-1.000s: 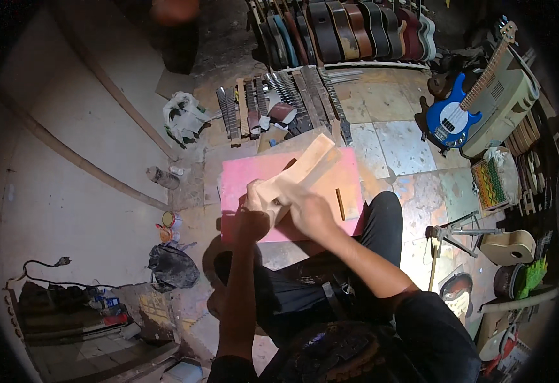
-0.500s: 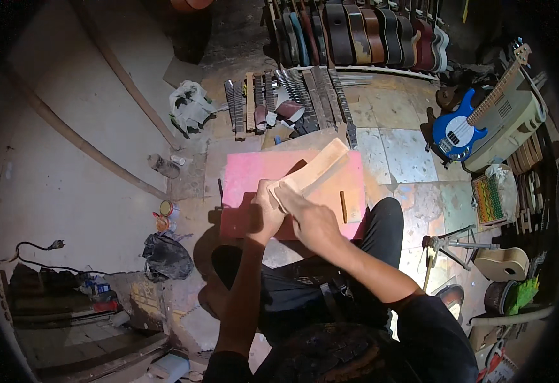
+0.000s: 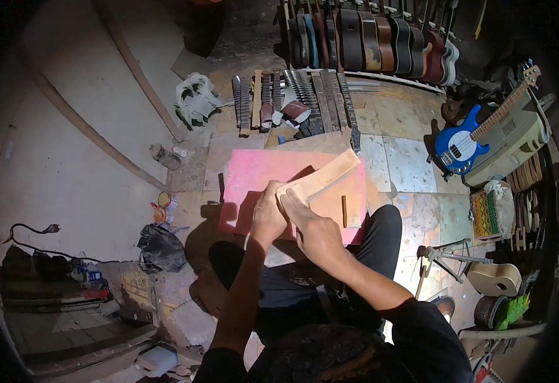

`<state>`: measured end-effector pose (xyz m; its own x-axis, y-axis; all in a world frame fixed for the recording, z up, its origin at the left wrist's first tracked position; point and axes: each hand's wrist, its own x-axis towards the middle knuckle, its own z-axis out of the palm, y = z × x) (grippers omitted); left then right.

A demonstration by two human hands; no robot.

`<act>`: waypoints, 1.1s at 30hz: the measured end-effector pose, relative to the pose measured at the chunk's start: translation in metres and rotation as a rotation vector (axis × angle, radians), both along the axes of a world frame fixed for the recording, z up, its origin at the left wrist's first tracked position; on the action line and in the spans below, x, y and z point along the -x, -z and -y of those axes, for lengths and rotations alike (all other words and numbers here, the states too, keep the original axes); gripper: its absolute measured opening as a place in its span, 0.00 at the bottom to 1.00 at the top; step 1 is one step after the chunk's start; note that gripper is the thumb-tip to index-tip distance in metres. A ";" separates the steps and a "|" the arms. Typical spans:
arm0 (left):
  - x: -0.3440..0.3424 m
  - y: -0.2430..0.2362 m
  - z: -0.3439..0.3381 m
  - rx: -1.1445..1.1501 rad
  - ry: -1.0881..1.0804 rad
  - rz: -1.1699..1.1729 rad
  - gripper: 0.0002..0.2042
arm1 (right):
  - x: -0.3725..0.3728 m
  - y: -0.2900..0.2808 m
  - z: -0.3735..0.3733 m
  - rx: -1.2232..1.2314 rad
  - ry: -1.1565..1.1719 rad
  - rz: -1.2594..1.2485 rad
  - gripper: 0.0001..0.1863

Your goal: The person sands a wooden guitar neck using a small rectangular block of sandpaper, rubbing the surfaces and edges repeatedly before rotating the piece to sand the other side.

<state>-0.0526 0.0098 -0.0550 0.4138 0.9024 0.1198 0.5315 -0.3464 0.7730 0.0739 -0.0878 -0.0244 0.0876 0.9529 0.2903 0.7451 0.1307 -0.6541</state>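
Observation:
A pale, curved, flat-sided wooden piece (image 3: 326,179) slants up to the right above a pink board (image 3: 244,167) in front of my crossed legs. My left hand (image 3: 268,214) is wrapped round its near end. My right hand (image 3: 316,231) presses its fingers on the same end, close against the left hand. Whether a small tool or abrasive lies under the right fingers is hidden. On the board's right part lies a short brown stick (image 3: 344,211), apart from both hands.
Beyond the board lie several fretted necks (image 3: 244,102) and a curled reddish-brown sheet (image 3: 297,112). Guitar bodies (image 3: 351,41) line a far rack. A blue bass guitar (image 3: 461,142) leans at right, above a metal stand (image 3: 442,254). Left are a black plastic bag (image 3: 161,247) and a tin (image 3: 168,201).
My right hand has drawn slightly back on the near end of the wooden piece. The piece's far end has dipped a little to the right. The whole view has shifted slightly.

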 end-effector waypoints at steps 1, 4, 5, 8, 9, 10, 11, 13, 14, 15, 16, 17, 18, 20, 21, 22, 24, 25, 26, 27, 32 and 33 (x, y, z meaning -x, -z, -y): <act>-0.001 0.003 -0.001 -0.008 -0.023 -0.004 0.15 | 0.000 -0.001 0.004 0.026 0.004 0.001 0.31; -0.006 0.009 -0.002 -0.016 -0.076 -0.065 0.14 | -0.009 0.018 -0.023 -0.087 0.008 -0.010 0.31; -0.009 0.013 -0.001 0.009 -0.041 0.013 0.14 | -0.012 0.021 -0.026 -0.118 0.015 -0.011 0.31; 0.000 0.014 -0.007 0.001 0.013 0.075 0.15 | 0.002 -0.009 0.002 0.086 0.016 -0.032 0.28; 0.001 0.019 -0.008 -0.007 -0.010 0.052 0.14 | 0.001 -0.014 0.007 0.148 0.016 -0.037 0.27; -0.002 0.028 -0.008 -0.005 -0.026 0.033 0.14 | -0.002 0.001 -0.002 -0.052 0.038 -0.041 0.29; -0.005 0.036 -0.006 -0.003 -0.043 0.013 0.13 | -0.008 0.013 -0.010 -0.037 0.043 -0.034 0.29; -0.008 0.025 0.000 0.073 -0.015 0.105 0.13 | -0.013 0.015 -0.027 -0.010 0.049 -0.039 0.30; -0.007 0.033 -0.001 0.078 0.009 0.124 0.13 | -0.009 0.013 -0.014 0.013 0.052 -0.042 0.30; 0.001 0.034 -0.005 0.065 0.016 0.140 0.13 | 0.001 0.005 -0.005 0.013 0.040 -0.048 0.29; 0.001 0.036 -0.004 0.036 0.043 0.177 0.13 | 0.004 0.003 0.008 0.022 0.041 -0.048 0.29; 0.001 0.038 -0.006 0.012 0.022 0.160 0.13 | 0.006 0.003 0.014 0.031 0.042 -0.048 0.28; -0.004 0.039 -0.004 -0.004 0.008 0.150 0.13 | -0.002 0.007 0.009 0.016 0.041 -0.056 0.29; -0.010 0.043 0.004 0.005 -0.011 0.114 0.13 | -0.017 0.025 -0.014 -0.024 0.079 -0.061 0.30; -0.009 0.038 0.003 0.014 -0.019 0.090 0.14 | -0.018 0.023 -0.024 -0.055 0.094 -0.067 0.31; -0.009 0.033 0.002 0.024 -0.026 0.065 0.14 | -0.014 0.021 -0.019 -0.039 0.079 -0.104 0.30; 0.002 0.044 -0.005 0.015 -0.044 0.108 0.15 | 0.003 0.007 0.005 -0.027 0.031 -0.131 0.30; 0.003 0.052 -0.008 -0.014 -0.052 0.090 0.15 | 0.005 0.004 0.013 -0.015 0.014 -0.141 0.29; 0.004 0.059 -0.010 -0.044 -0.060 0.072 0.15 | -0.001 0.011 0.008 -0.042 0.025 -0.168 0.29; -0.001 0.064 -0.009 -0.065 -0.061 0.057 0.15 | -0.012 0.030 -0.001 -0.017 0.109 -0.124 0.29; -0.004 0.045 -0.004 -0.088 -0.051 0.089 0.10 | -0.003 0.019 0.001 0.006 0.068 -0.245 0.32; -0.005 0.047 -0.003 -0.087 -0.054 0.084 0.10 | 0.001 0.003 0.011 0.058 0.031 -0.234 0.30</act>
